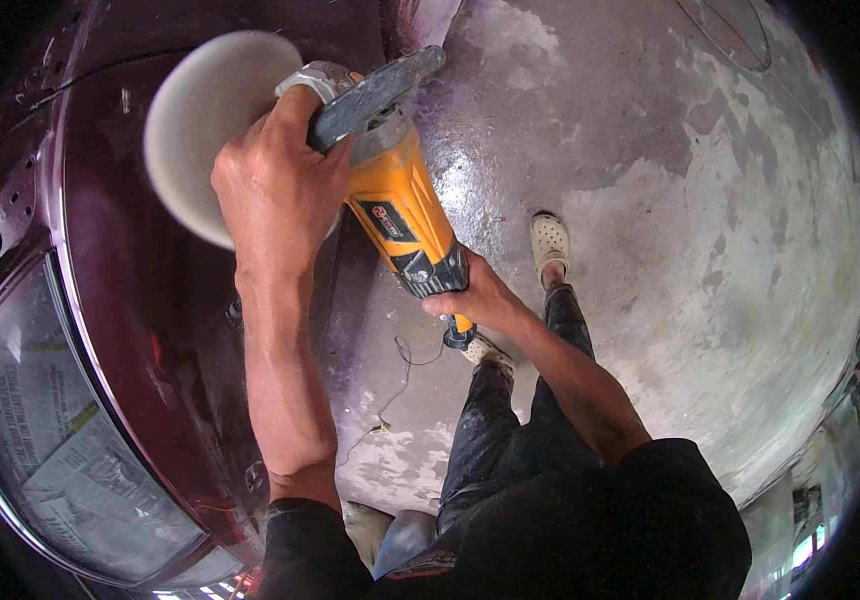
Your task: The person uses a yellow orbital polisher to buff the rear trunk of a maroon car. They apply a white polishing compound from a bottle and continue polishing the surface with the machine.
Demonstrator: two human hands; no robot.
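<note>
A yellow and black polisher point(400, 205) is held between both my hands, its head toward the maroon car body point(115, 220) on the left. The round white pad point(185, 145) at its head is smeared by motion and lies at the maroon panel; its contact face is hidden. My left hand point(278, 170) is closed round the front grip by the head, beside a long dark grey bar point(375, 97). Its fingertips are mostly out of sight. Farther back, my right hand point(485, 295) wraps round the polisher's rear handle, thumb showing.
A car window point(60, 440) at lower left has newspaper and tape behind or on its glass. A thin cable point(405, 385) trails over the patchy grey concrete floor point(650, 260). My feet in pale clogs point(550, 240) stand right of the car.
</note>
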